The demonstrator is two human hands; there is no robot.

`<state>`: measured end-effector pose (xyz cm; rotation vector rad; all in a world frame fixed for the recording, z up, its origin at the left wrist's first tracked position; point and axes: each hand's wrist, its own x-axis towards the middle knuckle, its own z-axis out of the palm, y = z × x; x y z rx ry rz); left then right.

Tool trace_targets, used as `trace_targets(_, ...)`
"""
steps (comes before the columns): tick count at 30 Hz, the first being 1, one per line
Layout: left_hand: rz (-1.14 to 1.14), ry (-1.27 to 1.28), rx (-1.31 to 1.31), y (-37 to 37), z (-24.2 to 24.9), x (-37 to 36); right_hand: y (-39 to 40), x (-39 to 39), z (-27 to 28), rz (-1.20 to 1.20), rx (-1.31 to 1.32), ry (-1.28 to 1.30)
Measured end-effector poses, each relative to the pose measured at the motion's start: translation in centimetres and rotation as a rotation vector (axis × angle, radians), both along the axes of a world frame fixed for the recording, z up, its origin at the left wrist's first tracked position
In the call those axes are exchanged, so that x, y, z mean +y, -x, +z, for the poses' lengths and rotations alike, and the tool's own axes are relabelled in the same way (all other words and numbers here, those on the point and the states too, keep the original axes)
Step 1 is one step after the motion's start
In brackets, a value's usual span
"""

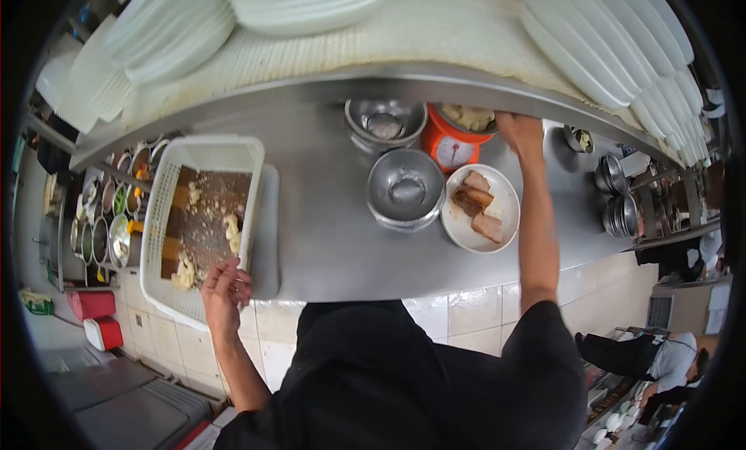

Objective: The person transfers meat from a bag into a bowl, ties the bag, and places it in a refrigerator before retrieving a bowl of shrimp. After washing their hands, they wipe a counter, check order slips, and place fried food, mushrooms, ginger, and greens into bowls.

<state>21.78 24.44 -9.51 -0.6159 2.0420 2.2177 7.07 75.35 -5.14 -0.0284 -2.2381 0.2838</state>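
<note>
At the right rim of a metal bowl (pixel 468 117) holding pale chunks of food, my right hand (pixel 521 133) is closed, its fingertips partly hidden by the shelf edge. The bowl sits on an orange dial scale (pixel 451 150). My left hand (pixel 225 290) hovers at the near right corner of a white plastic basket (pixel 256 156), fingers loosely bent and apart. Inside the basket lie pale food pieces (pixel 233 234) and crumbs. Below the scale is a white plate (pixel 507 226) with browned meat pieces (pixel 472 195). Stacked metal bowls (pixel 406 189) stand beside it.
An overhead shelf (pixel 373 57) carries stacks of white plates (pixel 311 7) and crosses above the steel counter (pixel 326 240). More metal bowls (pixel 386 122) stand left of the scale. A small bowl (pixel 579 139) lies to the right. Another person (pixel 672 364) works at far right.
</note>
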Motion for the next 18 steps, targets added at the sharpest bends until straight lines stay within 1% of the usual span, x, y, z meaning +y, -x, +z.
trace_targets(2, 0.061, -0.06, 0.011, -1.0, -0.9, -1.3, 2.2, 0.5, -0.2, -0.039, -0.062, -0.445)
trace_targets(3, 0.07, -0.075, 0.012, -1.3, -0.9, -1.3, 2.9, 0.2, -0.2, -0.023, -0.079, -0.454)
trace_targets(5, 0.097, -0.071, 0.008, -1.9, -1.0, -1.3, 3.9, -1.4, 1.7, -0.026, -0.517, -0.356)
trace_targets(6, 0.112, -0.058, 0.023, -2.1, -1.1, -1.4, 4.7, -1.7, 1.4, -0.015, -0.514, -0.37)
trace_targets(9, 0.157, -0.058, 0.034, -3.1, -1.2, -2.4, 7.4, -1.7, -1.6, 0.017, -0.228, -0.523)
trace_targets(10, 0.183, -0.044, 0.033, -3.4, -1.2, -2.8, 7.9, -1.5, -1.8, 0.033, -0.221, -0.533)
trace_targets(12, 0.229, -0.047, 0.052, -4.1, -1.1, -3.9, 8.3, -1.2, -1.8, 0.1, -0.496, -0.417)
trace_targets(13, 0.254, -0.04, 0.07, -4.4, -1.0, -4.6, 7.1, -2.8, 0.0, 0.088, -0.534, -0.449)
trace_targets(14, 0.264, -0.044, 0.07, -4.6, -0.8, -5.1, 6.2, -3.3, 0.7, 0.096, -0.532, -0.455)
trace_targets(16, 0.289, -0.031, 0.099, -4.9, -0.4, -6.2, 5.0, -4.0, 1.3, -0.085, -0.485, -0.461)
trace_targets(18, 0.337, -0.018, 0.12, -5.4, -0.5, -7.5, 6.4, -0.5, -1.4, -0.066, -0.381, -0.526)
